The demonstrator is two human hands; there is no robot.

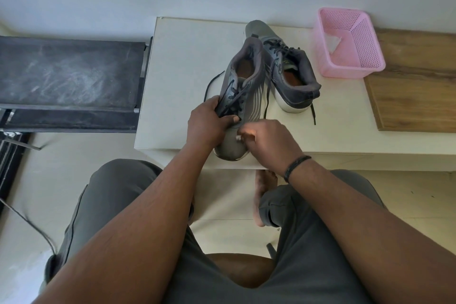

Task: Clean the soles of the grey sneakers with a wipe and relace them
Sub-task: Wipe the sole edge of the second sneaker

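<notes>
Head view is showing the person sitting at a low white table [177, 57], and the lacing looks to be the step in hand. Nearest, the right hand [266, 140] is curling over the toe of the near sneaker [237, 111], its fingers bent inward by a small pale spot; whether they are pinching a lace end cannot be told, since the fingertips are hidden. Just beside it, the left hand [209, 123] is gripping the same shoe at its lower eyelets, thumb lying across the dark lace [234, 99], which is crossing several eyelets while one loose end is trailing off to the left. Behind it and touching its side, the second sneaker [291, 69] is standing upright, partly laced, with ends dangling over the table (so neither shoe seems finished). Farther back on the right, a pink basket [350, 44] is holding something white, likely a crumpled wipe, which suggests the sole cleaning is already done, though the soles are facing down and cannot be checked. What is left, judging from this, is threading and tying both shoes.
</notes>
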